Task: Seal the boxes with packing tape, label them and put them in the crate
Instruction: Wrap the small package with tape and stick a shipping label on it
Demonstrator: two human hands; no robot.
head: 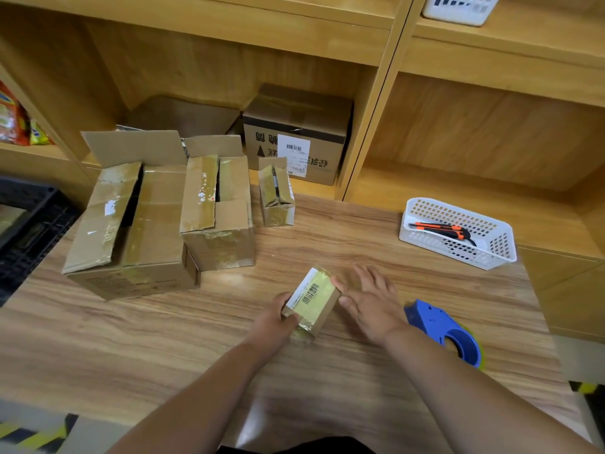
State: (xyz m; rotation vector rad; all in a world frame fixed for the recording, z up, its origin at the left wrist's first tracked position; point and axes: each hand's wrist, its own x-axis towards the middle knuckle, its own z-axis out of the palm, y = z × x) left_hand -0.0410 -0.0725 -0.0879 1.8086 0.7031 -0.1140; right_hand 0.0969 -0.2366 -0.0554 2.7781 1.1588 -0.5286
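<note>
1. One black crate [29,231], left edge of the frame, beside the table [163,339].
2. One large box [131,231], left of centre, flaps loose (old tape on top).
3. One medium box [217,211], against the large box's right side, flaps partly open.
4. One narrow box [276,198], upper centre, standing apart, flaps up.
5. The left hand [278,314], lower centre: fingers curled round the near end of the small taped box [312,301], thumb on top.
6. The small taped box: mid-table, set diagonally, barcode label uppermost.
7. The right hand [373,303]: fingers straight and spread, tips touching that box's right side.
8. One blue tape dispenser [442,329], just right of the right wrist.
9. One white basket [497,247], right, holding a utility knife [442,229].
</note>
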